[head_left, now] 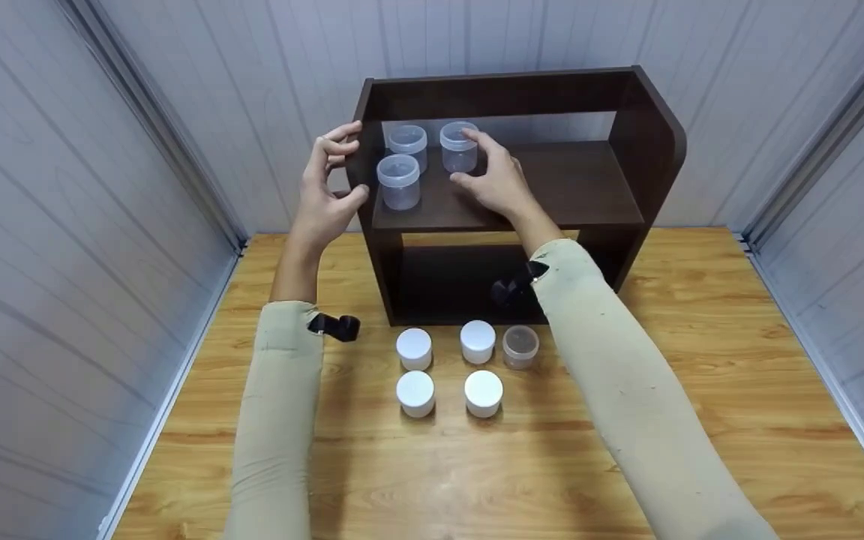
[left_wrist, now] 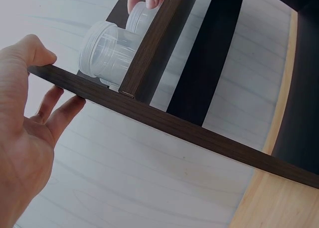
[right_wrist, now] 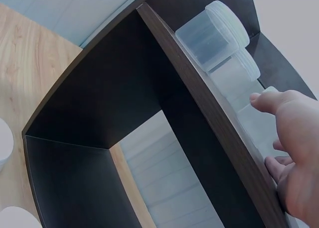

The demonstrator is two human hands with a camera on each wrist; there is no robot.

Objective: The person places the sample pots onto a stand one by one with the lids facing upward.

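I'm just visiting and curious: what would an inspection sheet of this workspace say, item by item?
Surface: light wooden table, bare grain around the things.
Job's things: dark wooden shelf unit at the back; three clear lidded jars on its upper shelf, front left jar, back left jar, third jar.
Clutter: four white-lidded jars and one clear-lidded jar on the table before the shelf.
Hands: left hand grips the shelf's left side panel; right hand has fingers round the third jar.
Cables: nothing seen; a small black camera at each wrist.
Surroundings: pale panelled walls on three sides.
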